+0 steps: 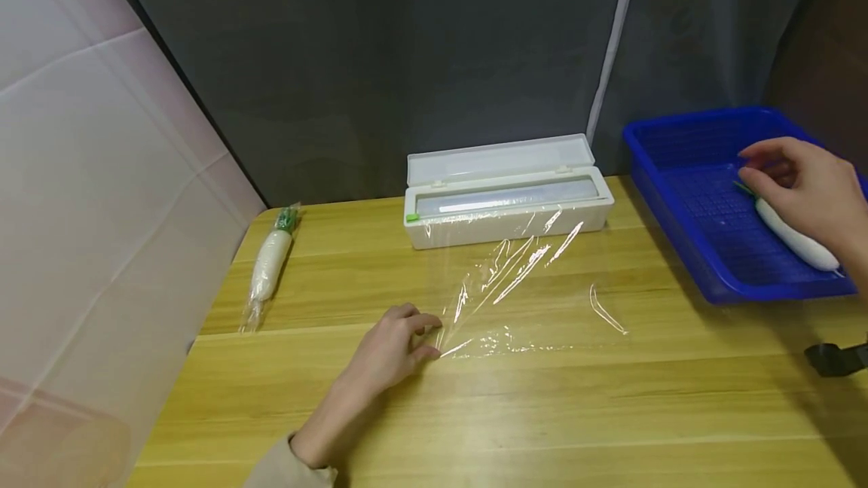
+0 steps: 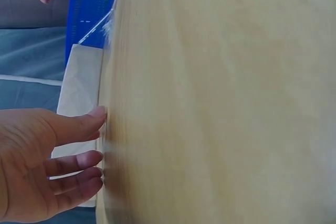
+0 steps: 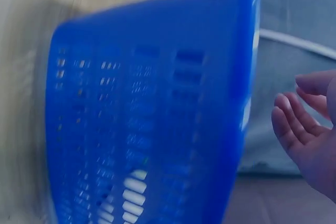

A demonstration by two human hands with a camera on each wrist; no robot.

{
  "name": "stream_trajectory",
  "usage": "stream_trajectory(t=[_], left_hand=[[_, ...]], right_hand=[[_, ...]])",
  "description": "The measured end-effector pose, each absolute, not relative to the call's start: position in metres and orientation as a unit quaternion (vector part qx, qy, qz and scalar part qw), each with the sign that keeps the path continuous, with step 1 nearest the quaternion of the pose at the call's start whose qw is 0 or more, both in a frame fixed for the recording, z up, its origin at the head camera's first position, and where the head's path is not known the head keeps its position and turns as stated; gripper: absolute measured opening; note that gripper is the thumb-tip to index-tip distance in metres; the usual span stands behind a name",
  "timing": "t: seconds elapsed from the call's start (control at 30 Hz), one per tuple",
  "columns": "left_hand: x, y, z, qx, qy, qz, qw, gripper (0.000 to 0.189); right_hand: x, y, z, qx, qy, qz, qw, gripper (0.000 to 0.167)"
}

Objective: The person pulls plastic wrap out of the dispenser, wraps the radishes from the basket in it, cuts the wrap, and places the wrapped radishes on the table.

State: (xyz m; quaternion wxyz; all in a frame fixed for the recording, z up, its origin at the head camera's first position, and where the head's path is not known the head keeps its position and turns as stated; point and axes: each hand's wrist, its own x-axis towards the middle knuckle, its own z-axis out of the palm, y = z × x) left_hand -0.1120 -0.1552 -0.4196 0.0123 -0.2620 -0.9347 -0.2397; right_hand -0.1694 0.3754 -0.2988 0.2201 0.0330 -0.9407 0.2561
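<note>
A sheet of clear cling film [image 1: 522, 300] stretches over the wooden table from a white dispenser box [image 1: 505, 232], whose lid stands raised. At the sheet's near left corner my left hand [image 1: 389, 349] pinches the film between thumb and fingers. My right hand [image 1: 814, 183] hovers over the blue basket [image 1: 678, 247], fingers loosely bent and nothing between them. Below it in the basket lies a white radish [image 1: 800, 241] with a green top, partly hidden by the hand. In the right wrist view, the right hand [image 3: 310, 124] is beyond the basket's rim.
A film-wrapped white radish [image 1: 271, 262] lies at the table's left. Grey cloth [image 1: 373, 59] hangs behind the table, and a pale sheet [image 1: 102, 172] stands along its left side. A black object [image 1: 830, 360] juts in at the right edge.
</note>
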Motion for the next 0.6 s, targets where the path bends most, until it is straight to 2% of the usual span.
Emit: stream_trajectory(t=[0.1,0.37,0.47,0.6], left_hand=[[-0.112,-0.155,-0.419,-0.262,-0.935,-0.237,0.011,0.038],[-0.112,-0.154,-0.419,-0.262,-0.936,-0.236,0.006,0.038],[-0.112,-0.154,-0.419,-0.261,-0.936,-0.235,0.005,0.038],[-0.112,-0.154,-0.419,-0.260,-0.937,-0.234,0.005,0.037]], right_hand=[[-0.176,0.393,-0.305,0.009,-0.934,0.276,0.226,0.031],[-0.184,0.435,-0.329,-0.053,-0.911,0.346,0.220,0.025],[-0.182,0.442,-0.337,-0.077,-0.915,0.340,0.204,0.036],[-0.178,0.446,-0.343,-0.113,-0.930,0.310,0.162,0.062]])
